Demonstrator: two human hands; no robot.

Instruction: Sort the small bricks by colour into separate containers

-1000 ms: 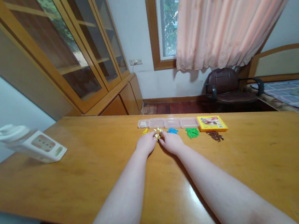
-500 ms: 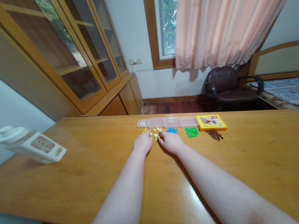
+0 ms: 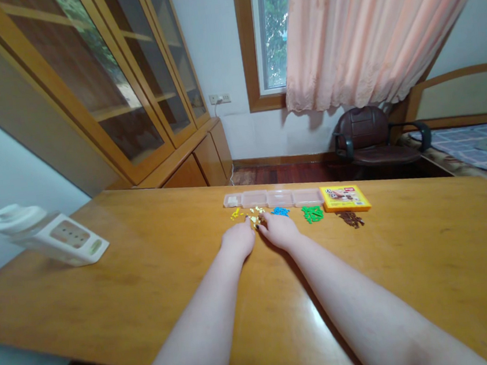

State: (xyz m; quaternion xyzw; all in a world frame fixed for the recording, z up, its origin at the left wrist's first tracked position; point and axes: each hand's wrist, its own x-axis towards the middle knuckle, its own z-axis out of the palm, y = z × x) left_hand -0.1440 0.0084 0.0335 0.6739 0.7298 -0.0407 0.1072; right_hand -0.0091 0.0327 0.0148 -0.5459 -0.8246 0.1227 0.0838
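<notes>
Small pale yellow pieces (image 3: 254, 219) lie in a loose pile between my two hands. My left hand (image 3: 238, 239) reaches to the near left side of this pile, its fingers drawn together at the pieces; what they pinch is too small to make out. From the right, my right hand (image 3: 280, 229) curls around the pile's edge, thumb and fingers bent inward, and any piece in them is hidden. Just left of the pile are a few brighter yellow pieces (image 3: 235, 213). Blue pieces (image 3: 280, 211) sit right beyond my right hand.
Clear plastic compartments (image 3: 254, 200) stand in a row behind the piles. Green pieces (image 3: 313, 214), brown pieces (image 3: 351, 219) and a yellow box (image 3: 346, 198) are to the right. A white bottle (image 3: 64, 236) lies tilted in view at the left of the wooden table (image 3: 153, 238).
My left hand has moved right and slightly nearer me, from the bright yellow pieces to the pale pile, uncovering the yellow ones. My right hand has stayed almost in place.
</notes>
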